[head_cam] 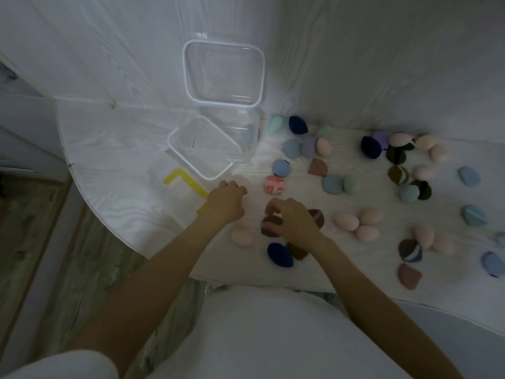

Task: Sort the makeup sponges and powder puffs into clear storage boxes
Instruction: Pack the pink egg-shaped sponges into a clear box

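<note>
Our right hand (293, 220) pinches brown puff (270, 227) for lifting | left hand (226, 201) loosely curled, holding nothing | open clear box (203, 147) near, ready.

White table (114, 149) — yellow tape (185, 181)

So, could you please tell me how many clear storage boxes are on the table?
2. One clear box stands at the back, beside the wall. The other box sits tilted in front of it, nearer the left hand. Neither clearly holds anything yet.
</note>
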